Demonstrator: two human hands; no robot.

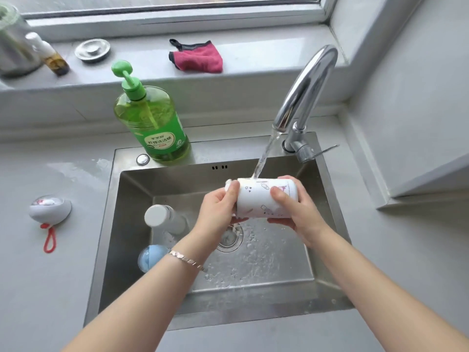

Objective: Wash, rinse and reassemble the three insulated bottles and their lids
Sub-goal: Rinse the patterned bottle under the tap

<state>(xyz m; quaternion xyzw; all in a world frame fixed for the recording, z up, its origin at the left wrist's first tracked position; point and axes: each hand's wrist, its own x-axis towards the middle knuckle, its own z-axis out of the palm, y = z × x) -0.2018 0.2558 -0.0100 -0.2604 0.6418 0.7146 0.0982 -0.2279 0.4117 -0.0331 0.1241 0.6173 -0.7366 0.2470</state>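
Observation:
A white bottle with small cartoon prints [256,199] lies on its side over the sink, under the running water. My right hand [291,207] grips its base end. My left hand [220,207] holds the open end and pinches a pale cloth or sponge [229,183] against the rim. A second white bottle [165,219] stands in the sink at the left. A blue bottle [149,257] stands in front of it, partly hidden by my left forearm. A white domed lid with a red loop [49,210] lies on the counter at the left.
A steel sink [253,308] with a drain [229,237] is set into the grey counter. The chrome tap [307,97] runs at the back right. A green dish-soap pump bottle [152,120] stands on the sink's back rim. On the windowsill lie a red cloth [196,58], a steel strainer plug [92,50] and a small amber bottle [52,57].

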